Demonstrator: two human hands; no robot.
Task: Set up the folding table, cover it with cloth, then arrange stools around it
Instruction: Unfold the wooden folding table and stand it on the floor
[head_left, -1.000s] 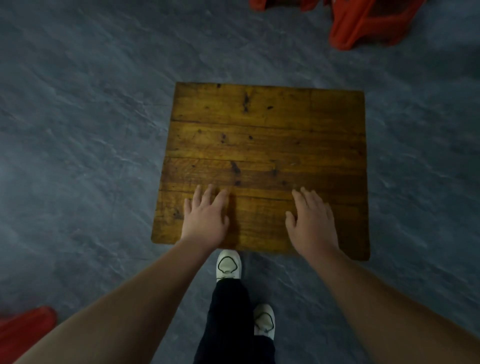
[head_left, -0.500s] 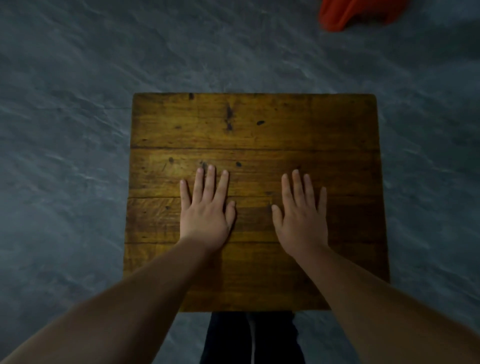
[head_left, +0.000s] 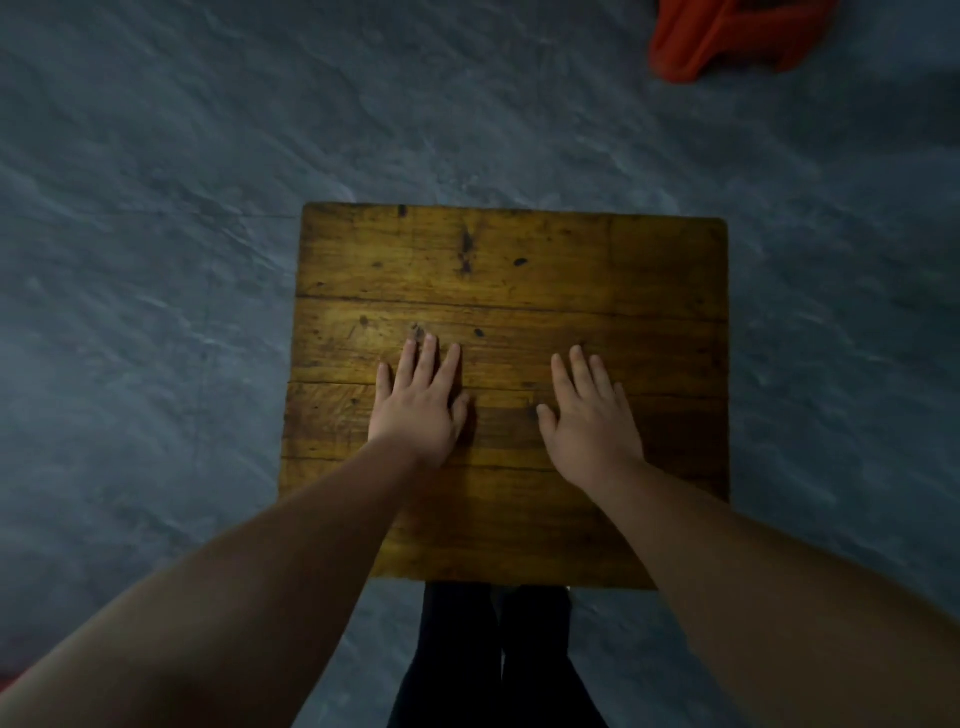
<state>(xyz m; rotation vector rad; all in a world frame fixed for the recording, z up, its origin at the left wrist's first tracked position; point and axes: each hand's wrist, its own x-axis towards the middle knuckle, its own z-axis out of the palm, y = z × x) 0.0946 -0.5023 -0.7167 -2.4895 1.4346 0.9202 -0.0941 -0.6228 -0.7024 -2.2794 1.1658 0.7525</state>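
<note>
Two dark trouser legs (head_left: 493, 660) stand just behind the wooden worktop (head_left: 519, 260). On its middle, the left hand (head_left: 418, 410) and right hand (head_left: 592, 421) lie flat, fingers spread, gripping nothing. Beyond it, a red stool (head_left: 727, 36) sits on the floor (head_left: 156, 208).

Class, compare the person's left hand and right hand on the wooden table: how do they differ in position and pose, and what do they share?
The left hand lies nearer the wooden table's left edge; the right hand sits nearer its middle. The left hand's fingertips reach slightly farther up the table than the right hand's. The left hand's thumb is tucked close against the hand; the right hand's thumb sticks out more. Both are open, palm down, flat on the tabletop, holding nothing.
</note>
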